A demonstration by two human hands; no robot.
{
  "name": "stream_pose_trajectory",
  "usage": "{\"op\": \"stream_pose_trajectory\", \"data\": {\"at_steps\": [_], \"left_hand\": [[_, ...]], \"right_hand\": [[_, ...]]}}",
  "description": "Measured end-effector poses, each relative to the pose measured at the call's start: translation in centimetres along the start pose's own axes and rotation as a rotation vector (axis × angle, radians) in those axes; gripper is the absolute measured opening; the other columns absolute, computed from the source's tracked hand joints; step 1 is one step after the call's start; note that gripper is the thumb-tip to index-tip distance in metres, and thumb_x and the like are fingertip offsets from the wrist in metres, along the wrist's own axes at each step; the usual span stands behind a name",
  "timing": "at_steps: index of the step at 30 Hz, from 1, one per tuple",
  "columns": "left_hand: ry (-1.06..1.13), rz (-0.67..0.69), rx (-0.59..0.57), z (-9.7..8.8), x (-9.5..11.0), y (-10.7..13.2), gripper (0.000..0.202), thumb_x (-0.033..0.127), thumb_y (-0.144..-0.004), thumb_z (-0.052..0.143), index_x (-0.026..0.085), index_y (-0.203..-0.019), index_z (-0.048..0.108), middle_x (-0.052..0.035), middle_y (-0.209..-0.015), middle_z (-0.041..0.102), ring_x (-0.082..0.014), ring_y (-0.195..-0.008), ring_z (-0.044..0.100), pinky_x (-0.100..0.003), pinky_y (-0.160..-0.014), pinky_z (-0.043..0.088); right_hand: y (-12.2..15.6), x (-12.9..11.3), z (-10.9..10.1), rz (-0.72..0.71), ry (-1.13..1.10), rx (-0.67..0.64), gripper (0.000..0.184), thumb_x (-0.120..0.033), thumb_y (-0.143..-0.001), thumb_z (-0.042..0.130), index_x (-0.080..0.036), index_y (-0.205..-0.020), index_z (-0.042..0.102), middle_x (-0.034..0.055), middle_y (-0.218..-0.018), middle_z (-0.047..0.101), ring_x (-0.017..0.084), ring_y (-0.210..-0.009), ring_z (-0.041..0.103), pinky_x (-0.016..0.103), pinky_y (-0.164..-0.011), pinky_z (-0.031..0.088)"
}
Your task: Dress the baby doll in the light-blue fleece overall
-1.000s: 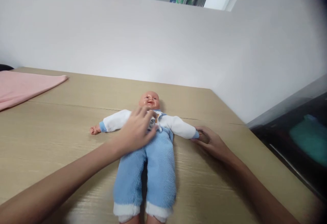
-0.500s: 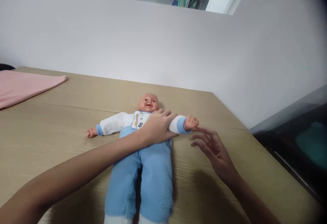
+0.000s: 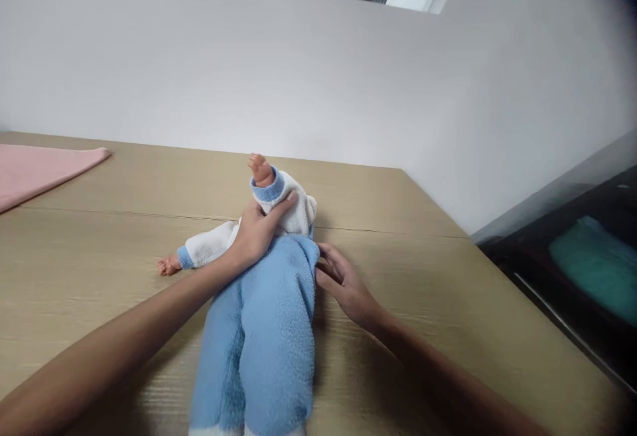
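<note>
A baby doll (image 3: 279,290) in a fleecy blue-and-white outfit lies on the table, tipped toward its side with its back turned to the right. Its head is hidden behind the raised white sleeve, whose plastic hand points up. My left hand (image 3: 256,230) is closed around the doll's upper body by that sleeve, thumb over the white cloth. At the doll's right edge, near the waist, my right hand (image 3: 341,280) has its fingers bent against the blue cloth, the fingertips partly hidden behind it. The doll's other arm lies stretched out to the left.
A pink cloth (image 3: 44,167) lies on the table (image 3: 408,263) at the far left. Behind the table stands a white partition wall (image 3: 223,64). Past the table's right edge is a dark area with a teal thing (image 3: 592,270) in it.
The doll has rolled to the left onto its side, its right-hand arm now raised and its face hidden. My right hand has moved left from the doll's hand to its waist.
</note>
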State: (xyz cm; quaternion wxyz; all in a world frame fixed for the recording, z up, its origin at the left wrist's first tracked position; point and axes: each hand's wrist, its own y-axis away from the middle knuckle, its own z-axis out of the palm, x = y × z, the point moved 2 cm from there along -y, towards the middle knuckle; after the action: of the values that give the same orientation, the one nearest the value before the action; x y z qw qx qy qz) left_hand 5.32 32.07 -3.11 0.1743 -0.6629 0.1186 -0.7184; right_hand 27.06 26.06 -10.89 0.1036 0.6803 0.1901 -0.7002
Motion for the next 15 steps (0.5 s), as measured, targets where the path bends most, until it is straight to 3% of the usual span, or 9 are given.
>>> {"op": "stream_pose_trajectory", "data": {"at_steps": [4, 8, 11, 15], "left_hand": [[0.026, 0.004, 0.155, -1.1, 0.2, 0.1, 0.040, 0.060, -0.092, 0.087, 0.021, -0.096, 0.077, -0.0060, -0.099, 0.082, -0.0280, -0.098, 0.075, -0.039, -0.097, 0.061], [0.052, 0.048, 0.239, -2.0, 0.5, -0.1, 0.041, 0.063, -0.095, 0.087, 0.024, -0.092, 0.073, -0.0033, -0.091, 0.078, -0.0271, -0.094, 0.076, -0.039, -0.098, 0.064], [0.091, 0.016, 0.308, -2.9, 0.3, -0.5, 0.046, 0.067, -0.094, 0.087, 0.024, -0.090, 0.071, -0.0027, -0.086, 0.077, -0.0291, -0.096, 0.079, -0.041, -0.098, 0.066], [0.190, -0.061, 0.387, -4.3, -0.9, -0.8, 0.054, 0.075, -0.090, 0.086, 0.024, -0.103, 0.073, -0.0044, -0.099, 0.082, -0.0310, -0.106, 0.080, -0.041, -0.096, 0.068]], "right_hand": [[-2.2, -1.2, 1.5, -0.012, -0.075, -0.056, 0.049, -0.062, -0.103, 0.085, -0.029, -0.135, 0.068, 0.0072, -0.130, 0.076, 0.029, -0.127, 0.072, 0.043, -0.109, 0.058], [-4.1, -2.4, 2.9, -0.121, 0.020, -0.089, 0.038, -0.063, -0.106, 0.080, -0.027, -0.116, 0.076, 0.0059, -0.127, 0.066, 0.028, -0.129, 0.064, 0.043, -0.119, 0.050], [-5.2, -2.9, 3.8, -0.177, 0.084, -0.096, 0.040, -0.066, -0.106, 0.079, -0.026, -0.106, 0.078, 0.0055, -0.125, 0.060, 0.028, -0.130, 0.060, 0.043, -0.123, 0.045], [-6.1, -3.1, 4.7, -0.173, 0.051, -0.096, 0.046, -0.072, -0.104, 0.081, -0.026, -0.106, 0.080, 0.0057, -0.126, 0.058, 0.028, -0.131, 0.059, 0.043, -0.126, 0.044]]}}
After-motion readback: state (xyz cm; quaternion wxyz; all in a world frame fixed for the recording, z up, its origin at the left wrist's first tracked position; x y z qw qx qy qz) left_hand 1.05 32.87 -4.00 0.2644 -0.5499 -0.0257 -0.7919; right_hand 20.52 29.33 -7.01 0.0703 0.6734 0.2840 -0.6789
